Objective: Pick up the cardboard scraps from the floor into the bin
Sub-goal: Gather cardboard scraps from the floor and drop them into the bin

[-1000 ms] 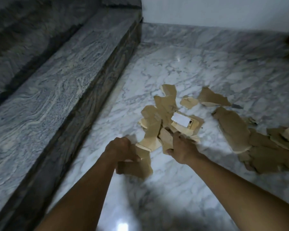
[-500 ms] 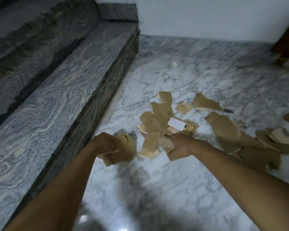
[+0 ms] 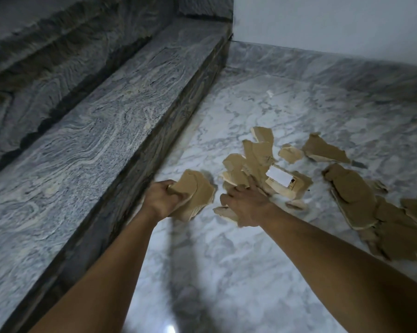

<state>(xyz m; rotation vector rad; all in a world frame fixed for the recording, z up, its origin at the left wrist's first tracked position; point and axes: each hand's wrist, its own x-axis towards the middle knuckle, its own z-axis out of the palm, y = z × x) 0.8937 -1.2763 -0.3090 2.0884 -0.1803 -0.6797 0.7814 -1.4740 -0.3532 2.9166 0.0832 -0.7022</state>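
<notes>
So the left hand [image 3: 161,200] is clamped round a fat wad of cardboard scraps [image 3: 194,194], held low over the marble floor [image 3: 226,272] right by the stone step [image 3: 106,140] on the left. The right hand [image 3: 248,205] is just to its right, near but not touching, with its fingers buried in the middle heap [image 3: 253,157]. One bit pokes out under the palm, but it's too blurry to tell if it's actually gripping anything. A bigger spread [image 3: 354,188] lies further right, and there's no bin in view. My worry is that wad: it's loose torn pieces, so stuffing more in probably squeezes the outer ones back out. Flat bits on slick marble may also skate away instead of lifting. And with the bin somewhere off-camera, an overfull fist could shed a trail on the way.
</notes>
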